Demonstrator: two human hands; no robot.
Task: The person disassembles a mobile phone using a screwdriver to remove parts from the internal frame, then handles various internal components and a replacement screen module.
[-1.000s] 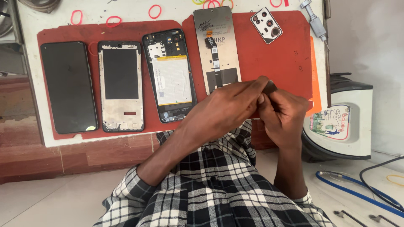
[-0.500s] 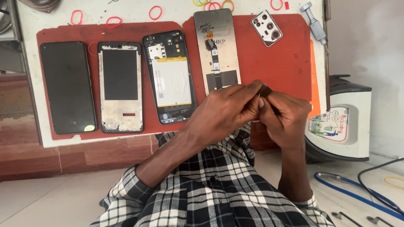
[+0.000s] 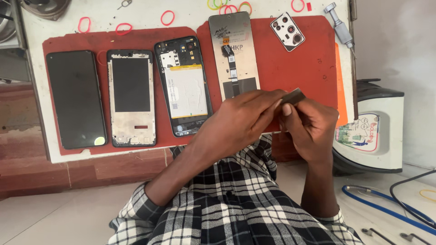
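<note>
Over the last second our hands have barely shifted; the left hand [image 3: 240, 122] and right hand [image 3: 309, 127] stay pinched together on the small flat grey strip [image 3: 293, 96], held just above the red rubber mat [image 3: 290, 68] on the surface, near the detached display panel [image 3: 235, 54]; so we judge the fine fiddling continues.

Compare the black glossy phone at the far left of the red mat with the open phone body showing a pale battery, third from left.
The black glossy phone shows one unbroken dark surface; the open phone body shows a pale battery and exposed parts. The black phone sits lower on the red mat, the open body higher. Both lie flat, upright in the row, apart from the left hand and right hand.
</note>
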